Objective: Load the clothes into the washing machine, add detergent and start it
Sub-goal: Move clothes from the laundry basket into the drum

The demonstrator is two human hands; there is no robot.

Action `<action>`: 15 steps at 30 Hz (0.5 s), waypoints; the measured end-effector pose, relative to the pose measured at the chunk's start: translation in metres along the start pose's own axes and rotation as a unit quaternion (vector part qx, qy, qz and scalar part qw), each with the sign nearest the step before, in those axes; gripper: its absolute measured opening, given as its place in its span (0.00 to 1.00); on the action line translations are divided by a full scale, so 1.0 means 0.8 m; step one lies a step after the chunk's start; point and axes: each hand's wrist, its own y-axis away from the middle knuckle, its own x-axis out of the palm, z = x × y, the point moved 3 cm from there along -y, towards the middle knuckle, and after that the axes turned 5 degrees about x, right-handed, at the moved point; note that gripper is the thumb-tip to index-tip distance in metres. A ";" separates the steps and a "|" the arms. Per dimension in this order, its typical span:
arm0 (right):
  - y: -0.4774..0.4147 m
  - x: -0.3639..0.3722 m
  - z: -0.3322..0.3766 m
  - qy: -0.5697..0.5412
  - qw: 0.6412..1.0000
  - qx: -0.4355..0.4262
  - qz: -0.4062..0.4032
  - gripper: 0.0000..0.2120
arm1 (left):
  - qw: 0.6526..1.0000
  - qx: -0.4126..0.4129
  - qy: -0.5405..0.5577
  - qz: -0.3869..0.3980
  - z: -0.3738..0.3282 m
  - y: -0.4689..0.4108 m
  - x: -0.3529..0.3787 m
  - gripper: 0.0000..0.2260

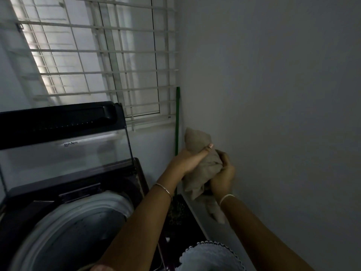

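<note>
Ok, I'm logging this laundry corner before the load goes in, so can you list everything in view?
washing machine: one, dark, lower left, top-loading, drum open
lid: one, clear with black frame, raised upright behind the drum
cloth: one, beige, right of the machine, held in the air
pole: one, green, upright in the corner by the window
window grille: one, white, upper left
wall: one, pale grey, right
scalloped-edged item: one, pale, bottom edge; cannot tell what it is
bangles: two, pale, one on each wrist
left hand: grips the cloth's left side
right hand: grips the cloth's right side
</note>
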 end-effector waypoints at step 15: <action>0.003 0.030 0.016 0.272 0.900 -0.139 0.311 0.30 | 0.812 -0.096 0.576 -0.017 0.085 -0.015 0.005 0.18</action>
